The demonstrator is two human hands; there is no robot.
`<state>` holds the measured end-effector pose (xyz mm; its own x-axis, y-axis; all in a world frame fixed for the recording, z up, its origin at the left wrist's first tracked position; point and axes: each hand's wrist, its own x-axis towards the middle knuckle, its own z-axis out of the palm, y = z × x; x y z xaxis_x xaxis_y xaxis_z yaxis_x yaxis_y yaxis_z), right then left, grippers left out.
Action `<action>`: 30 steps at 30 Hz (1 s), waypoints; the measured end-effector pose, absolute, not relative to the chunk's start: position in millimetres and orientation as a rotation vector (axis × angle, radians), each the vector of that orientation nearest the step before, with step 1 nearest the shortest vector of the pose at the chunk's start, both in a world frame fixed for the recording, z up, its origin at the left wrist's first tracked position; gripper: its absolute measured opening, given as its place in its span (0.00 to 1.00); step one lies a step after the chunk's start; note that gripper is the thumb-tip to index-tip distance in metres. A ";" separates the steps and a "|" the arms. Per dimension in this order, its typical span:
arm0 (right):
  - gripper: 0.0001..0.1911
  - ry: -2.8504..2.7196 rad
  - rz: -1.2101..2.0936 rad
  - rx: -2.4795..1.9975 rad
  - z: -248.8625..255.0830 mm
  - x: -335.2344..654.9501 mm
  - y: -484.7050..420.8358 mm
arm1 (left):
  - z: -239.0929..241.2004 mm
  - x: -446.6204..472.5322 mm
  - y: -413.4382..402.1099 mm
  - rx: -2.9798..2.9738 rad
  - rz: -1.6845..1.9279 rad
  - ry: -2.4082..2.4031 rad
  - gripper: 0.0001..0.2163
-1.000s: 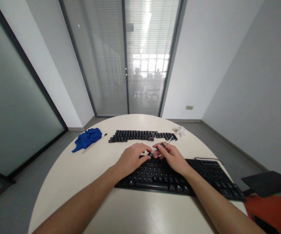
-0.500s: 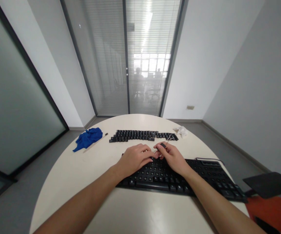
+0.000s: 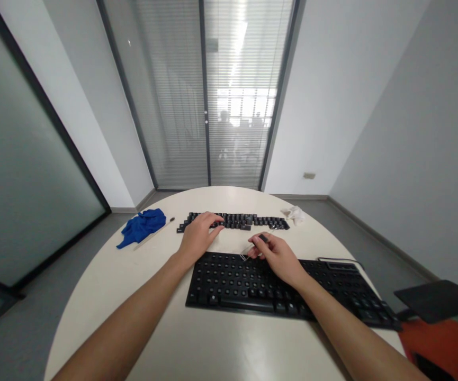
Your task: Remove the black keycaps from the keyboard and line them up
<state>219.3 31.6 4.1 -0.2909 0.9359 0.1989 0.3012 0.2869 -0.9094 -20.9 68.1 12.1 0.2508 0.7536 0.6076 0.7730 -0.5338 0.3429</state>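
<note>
My left hand (image 3: 200, 233) reaches over loose black keycaps (image 3: 234, 218) laid in rows on the table. Its thumb and forefinger are apart; dark keycaps show between them, and I make out none gripped. My right hand (image 3: 278, 254) is closed around a keycap puller (image 3: 263, 238) with a dark handle. The puller's thin wire prongs (image 3: 245, 257) point down and left over the upper edge of a black keyboard (image 3: 229, 288). Many bare key posts show on the keyboard, while the space bar (image 3: 247, 304) and some lower keys remain in place. My right forearm covers part of it.
A crumpled blue cloth (image 3: 143, 227) and a thin brush (image 3: 153, 234) lie on the left of the round white table (image 3: 221, 344). White crumpled tissue (image 3: 293, 214) sits at the far right. A chair (image 3: 439, 301) stands beyond the right edge.
My left hand has moved up and left, from the keyboard beside my right hand to the keycap rows. My right hand stays near the keyboard, the puller's prongs now pointing down-left.
</note>
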 end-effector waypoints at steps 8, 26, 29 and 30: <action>0.20 -1.810 1.000 -1.106 5.3 218.8 29.0 | -21.4 -39.8 85.0 -2.390 -0.932 -1.569 0.07; 0.17 -2.011 0.884 -1.157 13.3 215.3 21.4 | -34.8 -48.8 104.3 -2.354 -0.900 -1.602 0.05; 0.17 -2.021 0.871 -1.166 14.5 215.6 21.0 | -35.3 -48.4 104.6 -2.356 -0.894 -1.606 0.05; 0.17 -2.022 0.871 -1.169 14.8 215.8 20.9 | -35.4 -48.2 104.6 -2.357 -0.892 -1.606 0.05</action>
<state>215.8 20.9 14.8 -0.4017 0.8945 0.1962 0.4723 0.3859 -0.7925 -48.2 104.6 -35.4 0.2488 0.7974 0.5498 0.8883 -0.4141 0.1985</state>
